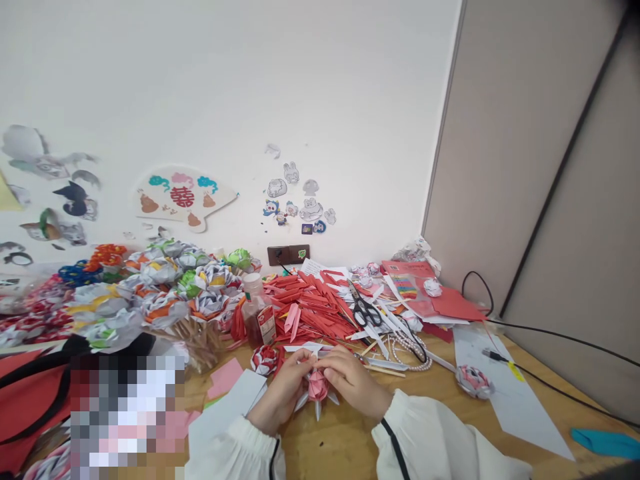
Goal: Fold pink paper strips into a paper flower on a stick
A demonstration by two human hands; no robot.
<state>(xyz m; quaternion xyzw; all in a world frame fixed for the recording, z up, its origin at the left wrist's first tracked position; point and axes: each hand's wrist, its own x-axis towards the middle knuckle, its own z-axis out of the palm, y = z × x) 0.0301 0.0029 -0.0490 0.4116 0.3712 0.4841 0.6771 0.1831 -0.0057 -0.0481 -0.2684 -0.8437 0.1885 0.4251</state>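
Between my two hands, low over the wooden table, is a folded paper flower (318,387) with a pink centre and pointed white petals spreading below it. My left hand (286,390) grips its left side, thumb and fingers pinched near the top. From the right, my right hand (353,381) closes on the flower's upper edge, its fingertips meeting those of the left. What the fingertips cover at the top is hidden. Just behind my left hand sits a red and white paper flower (265,360).
A heap of folded red paper strips (305,307) lies behind, with black-handled scissors (366,313) on it. A bottle (253,310) stands left of it, near many paper flowers (165,273). Bead strings (407,350), another flower (474,381) and a cable (545,387) lie right.
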